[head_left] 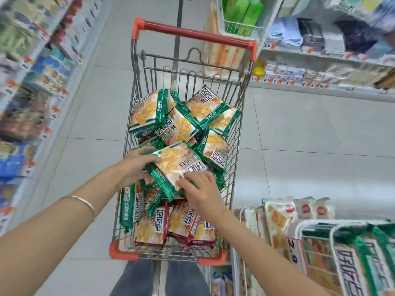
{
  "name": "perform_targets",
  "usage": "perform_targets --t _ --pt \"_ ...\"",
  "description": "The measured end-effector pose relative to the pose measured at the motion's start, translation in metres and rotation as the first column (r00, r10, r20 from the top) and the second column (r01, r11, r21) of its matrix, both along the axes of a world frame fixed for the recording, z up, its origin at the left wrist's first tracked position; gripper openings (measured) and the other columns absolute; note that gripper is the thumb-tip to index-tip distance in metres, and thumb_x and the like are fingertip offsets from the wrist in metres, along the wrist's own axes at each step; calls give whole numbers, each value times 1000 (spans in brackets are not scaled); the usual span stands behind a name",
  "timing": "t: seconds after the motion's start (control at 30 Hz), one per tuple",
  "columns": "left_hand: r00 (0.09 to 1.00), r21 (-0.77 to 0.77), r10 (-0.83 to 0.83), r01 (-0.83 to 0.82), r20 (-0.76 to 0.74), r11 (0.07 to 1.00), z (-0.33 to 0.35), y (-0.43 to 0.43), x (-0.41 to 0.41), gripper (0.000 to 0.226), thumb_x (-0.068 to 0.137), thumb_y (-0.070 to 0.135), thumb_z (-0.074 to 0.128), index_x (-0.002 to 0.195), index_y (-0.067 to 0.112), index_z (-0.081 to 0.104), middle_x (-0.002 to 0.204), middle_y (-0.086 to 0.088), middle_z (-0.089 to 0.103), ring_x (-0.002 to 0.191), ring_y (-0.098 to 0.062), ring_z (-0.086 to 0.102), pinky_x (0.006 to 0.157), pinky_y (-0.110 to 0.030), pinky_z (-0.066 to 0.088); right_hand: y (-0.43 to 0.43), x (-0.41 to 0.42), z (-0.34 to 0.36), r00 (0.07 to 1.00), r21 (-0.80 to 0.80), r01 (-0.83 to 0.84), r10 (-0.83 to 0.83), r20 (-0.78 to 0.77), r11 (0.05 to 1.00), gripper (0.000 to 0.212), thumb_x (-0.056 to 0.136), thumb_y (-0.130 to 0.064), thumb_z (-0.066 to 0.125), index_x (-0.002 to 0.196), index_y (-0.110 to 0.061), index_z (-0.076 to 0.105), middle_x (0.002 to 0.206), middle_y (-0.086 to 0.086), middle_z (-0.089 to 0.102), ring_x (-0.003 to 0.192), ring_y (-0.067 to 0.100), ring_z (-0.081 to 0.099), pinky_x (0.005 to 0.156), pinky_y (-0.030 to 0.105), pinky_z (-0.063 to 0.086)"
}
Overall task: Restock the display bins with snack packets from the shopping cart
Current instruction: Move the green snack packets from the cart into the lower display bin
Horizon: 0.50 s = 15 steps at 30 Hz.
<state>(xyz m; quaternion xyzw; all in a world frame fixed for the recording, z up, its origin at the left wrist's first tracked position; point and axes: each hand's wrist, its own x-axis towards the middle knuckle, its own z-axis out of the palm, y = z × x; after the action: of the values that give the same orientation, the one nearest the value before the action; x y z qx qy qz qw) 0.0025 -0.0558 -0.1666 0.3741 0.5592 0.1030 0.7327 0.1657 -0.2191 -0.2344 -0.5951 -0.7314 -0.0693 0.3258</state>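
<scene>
A wire shopping cart (237,116) with a red handle stands in the aisle in front of me, piled with green-edged snack packets (201,107); a few dark red packets (150,229) lie at its near end. Both hands reach into the cart. My left hand (136,165) grips the left side of a green snack packet (175,165) on top of the pile. My right hand (202,189) holds the same packet's near right corner. A white wire display bin (316,233) at lower right holds matching green packets.
Stocked shelves with price tags line the left side and the far right. More pale snack packs (277,218) stand by the bin, above a 2.9 price tag. Grey tiled floor runs beside the cart. My legs in jeans (136,278) stand behind it.
</scene>
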Motion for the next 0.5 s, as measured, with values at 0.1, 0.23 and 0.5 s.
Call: perform_targets --t 0.1,0.23,0.5 --pt "972 -110 191 -177 135 978 -7 0 -3 50 87 -10 58 132 11 54 129 -20 57 109 -31 58 83 -42 54 7 6 15 725 -503 165 -450 -521 848 62 87 -32 63 144 -25 39 152 4 36 140 21 36 117 42 28" --pt "966 -174 138 -101 219 979 -5 -18 -7 75 68 -9 73 136 10 47 132 -21 59 119 -35 60 81 -42 58 46 13 40 -170 -561 -465 -691 -702 685 55 95 -29 65 143 -14 44 139 11 55 119 28 60 99 47 52" --pt "959 -175 -249 270 133 947 6 -8 -35 108 27 55 98 117 8 61 122 -24 67 89 -29 72 74 -39 61 91 55 52 339 -645 -632 -596 -728 429 39 88 -34 69 121 -13 67 115 4 72 115 28 63 96 41 49"
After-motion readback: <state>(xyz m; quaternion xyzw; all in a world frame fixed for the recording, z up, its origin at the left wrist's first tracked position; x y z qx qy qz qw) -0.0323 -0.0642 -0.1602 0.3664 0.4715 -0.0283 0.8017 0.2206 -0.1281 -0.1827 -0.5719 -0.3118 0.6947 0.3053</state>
